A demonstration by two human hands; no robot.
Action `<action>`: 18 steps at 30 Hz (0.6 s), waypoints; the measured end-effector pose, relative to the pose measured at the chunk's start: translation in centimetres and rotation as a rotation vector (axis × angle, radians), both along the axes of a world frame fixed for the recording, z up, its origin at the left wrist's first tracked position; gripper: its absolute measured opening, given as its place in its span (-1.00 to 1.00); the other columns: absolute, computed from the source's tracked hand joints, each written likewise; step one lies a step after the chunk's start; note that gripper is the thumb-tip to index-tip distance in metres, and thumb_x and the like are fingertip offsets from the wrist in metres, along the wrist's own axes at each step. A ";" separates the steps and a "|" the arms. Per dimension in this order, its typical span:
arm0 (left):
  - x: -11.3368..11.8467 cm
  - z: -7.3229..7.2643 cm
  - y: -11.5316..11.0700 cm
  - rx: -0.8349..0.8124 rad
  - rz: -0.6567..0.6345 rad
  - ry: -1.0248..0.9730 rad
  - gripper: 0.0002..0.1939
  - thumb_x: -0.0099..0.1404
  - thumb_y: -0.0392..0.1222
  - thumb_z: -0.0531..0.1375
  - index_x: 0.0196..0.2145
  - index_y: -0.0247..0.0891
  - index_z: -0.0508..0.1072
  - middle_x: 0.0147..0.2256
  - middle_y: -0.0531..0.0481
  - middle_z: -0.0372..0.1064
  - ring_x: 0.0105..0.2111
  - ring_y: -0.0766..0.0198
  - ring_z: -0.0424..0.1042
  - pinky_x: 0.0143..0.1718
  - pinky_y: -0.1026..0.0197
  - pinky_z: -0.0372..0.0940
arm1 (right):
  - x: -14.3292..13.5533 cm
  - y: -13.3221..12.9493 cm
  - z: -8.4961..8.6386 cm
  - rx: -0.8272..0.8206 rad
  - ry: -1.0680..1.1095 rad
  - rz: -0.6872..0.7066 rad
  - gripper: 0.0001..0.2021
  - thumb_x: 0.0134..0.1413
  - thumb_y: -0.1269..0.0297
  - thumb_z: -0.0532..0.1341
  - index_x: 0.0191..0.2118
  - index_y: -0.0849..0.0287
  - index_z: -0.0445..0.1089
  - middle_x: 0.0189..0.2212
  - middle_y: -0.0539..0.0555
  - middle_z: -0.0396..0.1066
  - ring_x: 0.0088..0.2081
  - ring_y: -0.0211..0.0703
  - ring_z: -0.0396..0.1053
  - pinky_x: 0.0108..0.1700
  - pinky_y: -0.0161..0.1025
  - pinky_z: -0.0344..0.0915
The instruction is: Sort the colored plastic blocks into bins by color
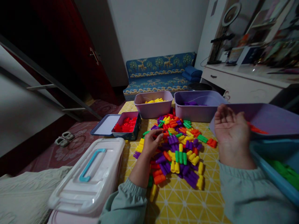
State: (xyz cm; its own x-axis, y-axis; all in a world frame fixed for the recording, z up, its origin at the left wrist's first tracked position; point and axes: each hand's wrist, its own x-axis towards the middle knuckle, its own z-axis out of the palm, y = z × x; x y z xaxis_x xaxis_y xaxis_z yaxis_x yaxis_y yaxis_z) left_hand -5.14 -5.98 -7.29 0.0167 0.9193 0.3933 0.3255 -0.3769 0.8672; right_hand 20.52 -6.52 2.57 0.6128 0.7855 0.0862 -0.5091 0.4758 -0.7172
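My left hand [151, 141] is over the left side of a heap of plastic building pieces [173, 140] in red, orange, yellow, green and purple. Its fingers are curled, with thumb and forefinger tips close together against the heap; whatever lies between them is hidden. My right hand [231, 133] is raised at the right, palm up and fingers stretched, holding nothing. It is in front of a long purple bin [275, 116] with a few orange pieces [258, 129] inside.
Behind the heap stand a pink bin [153, 109] of yellow pieces and a violet bin [198, 112] of purple ones. A hinged box [126, 136] holds red pieces. Green pieces lie in a blue bin [263, 152]. A lidded white container [102, 174] is at the left.
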 end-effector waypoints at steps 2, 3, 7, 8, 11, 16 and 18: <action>-0.1 -0.1 0.0 0.009 -0.002 0.007 -0.81 0.22 -0.19 0.24 -0.21 -0.24 0.57 -0.23 -0.07 0.56 -0.21 0.18 0.51 -0.14 0.16 0.37 | -0.4 0.6 -0.8 -0.073 -0.060 0.035 -0.78 0.18 0.21 0.09 -0.41 0.01 0.45 -0.22 0.04 0.54 -0.12 -0.19 0.48 0.03 -0.15 0.39; -0.1 -0.1 0.1 0.013 -0.004 0.013 -0.81 0.23 -0.18 0.23 -0.21 -0.24 0.57 -0.22 -0.08 0.56 -0.20 0.18 0.51 -0.13 0.16 0.36 | -0.6 1.0 -1.5 -0.121 -0.143 0.050 -0.85 0.11 0.24 0.14 -0.38 0.06 0.44 -0.29 0.05 0.53 -0.21 -0.18 0.49 -0.06 -0.14 0.42; -0.1 -0.1 0.1 0.010 -0.010 0.022 -0.80 0.24 -0.18 0.22 -0.20 -0.25 0.57 -0.21 -0.09 0.55 -0.20 0.17 0.50 -0.13 0.15 0.36 | -1.1 2.5 -5.1 -0.356 -0.837 0.011 -0.85 -0.15 0.33 0.25 -0.35 0.13 0.46 -0.34 0.09 0.50 -0.26 -0.08 0.45 -0.17 -0.14 0.38; -0.1 -0.1 0.1 0.005 -0.008 0.021 -0.80 0.24 -0.18 0.22 -0.20 -0.26 0.56 -0.22 -0.09 0.55 -0.21 0.17 0.50 -0.13 0.16 0.36 | -1.0 2.7 -6.1 -0.428 -1.058 -0.019 -0.83 -0.19 0.38 0.25 -0.35 0.13 0.47 -0.31 0.11 0.50 -0.21 -0.04 0.44 -0.12 -0.12 0.36; -0.1 0.0 0.1 -0.006 0.000 0.019 -0.81 0.23 -0.19 0.22 -0.21 -0.27 0.56 -0.23 -0.09 0.55 -0.23 0.18 0.50 -0.16 0.18 0.35 | -0.5 2.9 -8.5 -0.678 -1.569 -0.050 -0.72 -0.19 0.47 0.21 -0.27 0.12 0.51 -0.19 0.19 0.49 -0.10 0.04 0.41 -0.04 -0.10 0.28; 0.0 0.0 0.0 -0.008 -0.004 0.000 -0.82 0.22 -0.21 0.23 -0.22 -0.28 0.56 -0.25 -0.08 0.55 -0.26 0.21 0.49 -0.18 0.20 0.35 | 0.6 3.0 -10.2 -0.840 -1.744 0.048 -0.63 -0.09 0.40 0.19 -0.10 0.08 0.50 -0.19 0.19 0.50 -0.15 0.02 0.45 -0.18 -0.18 0.28; 0.0 0.0 0.0 -0.007 -0.005 -0.010 -0.82 0.22 -0.22 0.23 -0.22 -0.28 0.57 -0.26 -0.08 0.55 -0.27 0.22 0.49 -0.19 0.21 0.35 | 0.6 3.2 -10.3 -0.751 -1.725 0.045 -0.65 -0.11 0.39 0.20 -0.12 0.09 0.50 -0.21 0.17 0.52 -0.19 0.00 0.46 -0.21 -0.20 0.29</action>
